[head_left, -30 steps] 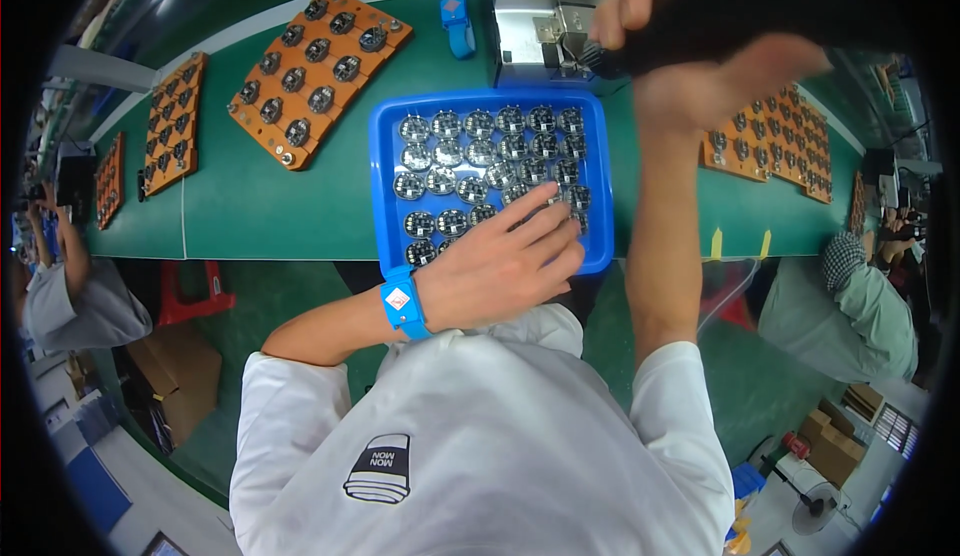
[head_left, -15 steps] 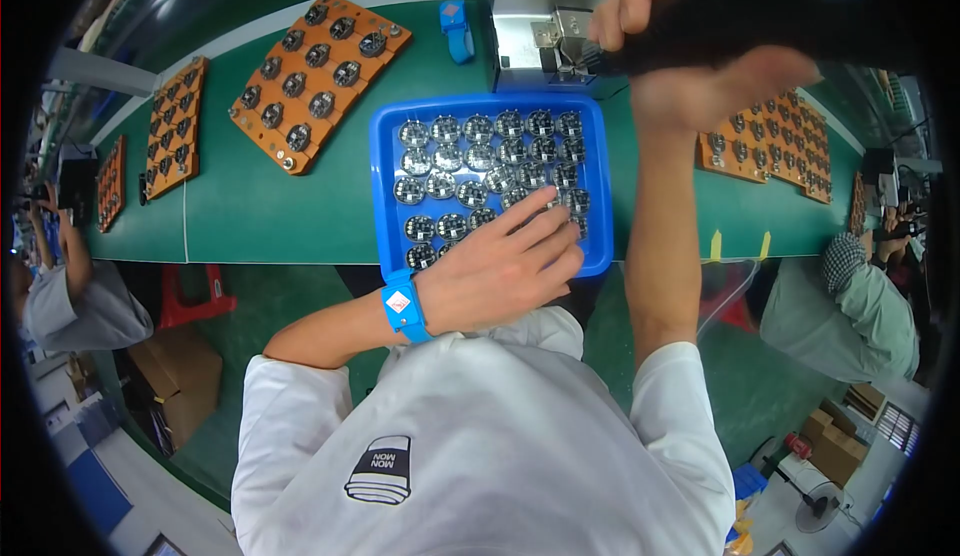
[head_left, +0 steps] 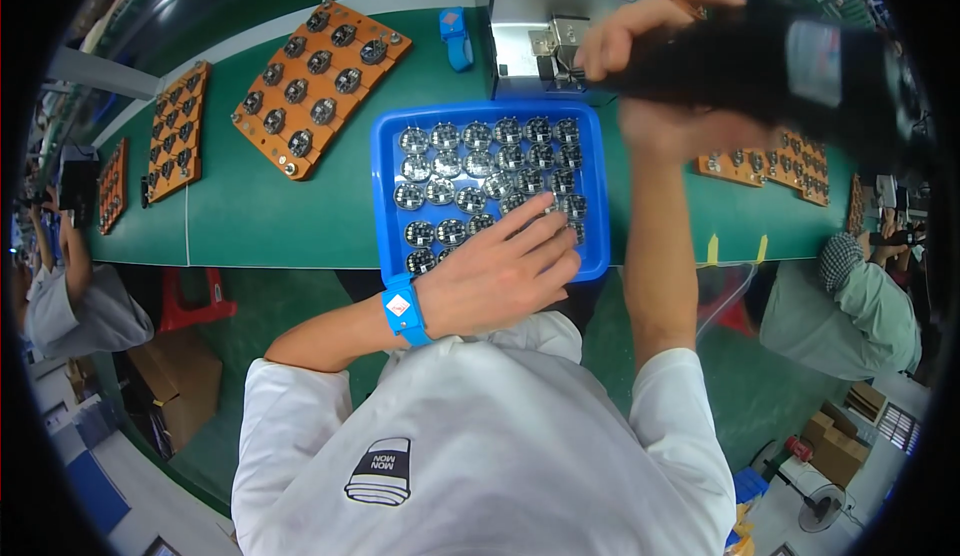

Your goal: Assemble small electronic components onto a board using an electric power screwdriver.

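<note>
My left hand (head_left: 505,271) lies over the near right part of a blue plastic tray (head_left: 380,181), its fingers stretched out and spread. Its fingertips rest at the round circuit-board parts (head_left: 470,199), which sit in rows in the tray; the ones beneath the hand are hidden. A blue wrist strap (head_left: 403,308) is around my left wrist. My right hand (head_left: 655,86), raised at the back right, is wrapped round a thick black electric screwdriver (head_left: 740,66), blurred by motion. The tool's narrow end points left, close to a metal fixture on a silver machine (head_left: 520,41); I cannot tell whether they touch.
Orange boards carrying round parts stand on the green bench: a large one (head_left: 320,86), a narrower one (head_left: 178,131) farther left, and others (head_left: 790,151) at the right. A loose blue strap (head_left: 455,41) lies beside the machine. Other people (head_left: 850,306) sit at both sides.
The screwdriver's rear end has swung down toward me, and my right hand has shifted slightly left with it. My left hand has stayed nearly in place.
</note>
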A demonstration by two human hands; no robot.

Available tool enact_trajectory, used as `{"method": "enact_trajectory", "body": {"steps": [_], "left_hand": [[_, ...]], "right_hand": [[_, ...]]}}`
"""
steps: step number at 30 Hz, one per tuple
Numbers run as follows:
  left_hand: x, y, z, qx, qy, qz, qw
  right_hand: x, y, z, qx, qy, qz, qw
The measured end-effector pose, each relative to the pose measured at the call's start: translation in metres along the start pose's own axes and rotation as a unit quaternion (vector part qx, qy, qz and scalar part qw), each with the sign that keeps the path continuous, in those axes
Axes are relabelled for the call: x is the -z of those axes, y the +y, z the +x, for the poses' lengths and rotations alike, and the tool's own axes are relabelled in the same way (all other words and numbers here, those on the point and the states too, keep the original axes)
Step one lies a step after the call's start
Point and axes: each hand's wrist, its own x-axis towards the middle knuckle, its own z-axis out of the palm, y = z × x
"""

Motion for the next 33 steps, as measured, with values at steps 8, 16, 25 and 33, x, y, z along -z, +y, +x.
{"method": "enact_trajectory", "body": {"steps": [8,16,25,33], "left_hand": [[-0.001,0.000,-0.001,0.004,0.006,-0.013,1.000],[0.000,0.001,0.000,0.008,0.009,-0.017,1.000],[-0.002,0.001,0.000,0.006,0.005,-0.004,1.000],[-0.003,0.001,0.001,0.010,0.010,-0.013,1.000]], "right_hand": [[-0.029,0.007,0.019,-0.051,0.121,0.088,0.987],[-0.002,-0.031,0.018,-0.077,0.153,-0.016,0.985],[-0.027,-0.059,-0.033,-0.155,0.162,0.050,0.973],[-0.032,-0.054,-0.066,-0.264,0.173,-0.032,0.948]]}}
